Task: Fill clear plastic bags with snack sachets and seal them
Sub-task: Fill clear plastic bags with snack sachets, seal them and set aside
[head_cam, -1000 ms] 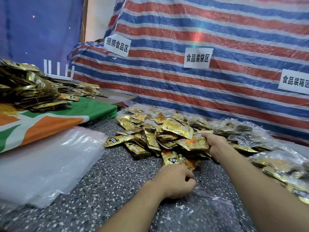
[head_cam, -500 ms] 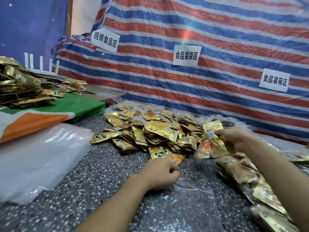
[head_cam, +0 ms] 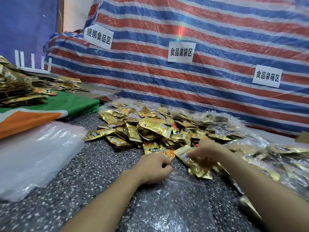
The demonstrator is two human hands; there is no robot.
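Since half a second ago the right hand (head_cam: 206, 150) has swung down and inward with its handful of sachets (head_cam: 192, 160), which now sits just beside the left hand (head_cam: 153, 168) at the mouth of the clear bag (head_cam: 172, 203). That bag lies flat on the surface (head_cam: 80, 178) in front of the person. Its film is thin, glossy and wrinkled, and the dark speckled stone shows through it. The left hand's fingers are curled at the bag's top edge and pinch the film there. The right hand clasps several flat, rectangular gold-foil packets fanned out below its fingers, though blur softens their edges.

Just behind both hands is the loose pile of sachets (head_cam: 150, 129), shiny, creased foil with orange print and black label patches. To the right lie filled bags (head_cam: 284, 158), lumpy and glinting. On the left edge rests a stack of empty bags (head_cam: 33, 158), smooth and milky where the layers overlap. Beyond it a green and orange cloth (head_cam: 66, 106) carries more gold packets (head_cam: 15, 91). A woven tarpaulin (head_cam: 217, 39) with red, blue and white stripes forms the backdrop, and white paper labels (head_cam: 181, 51) are stuck to it.
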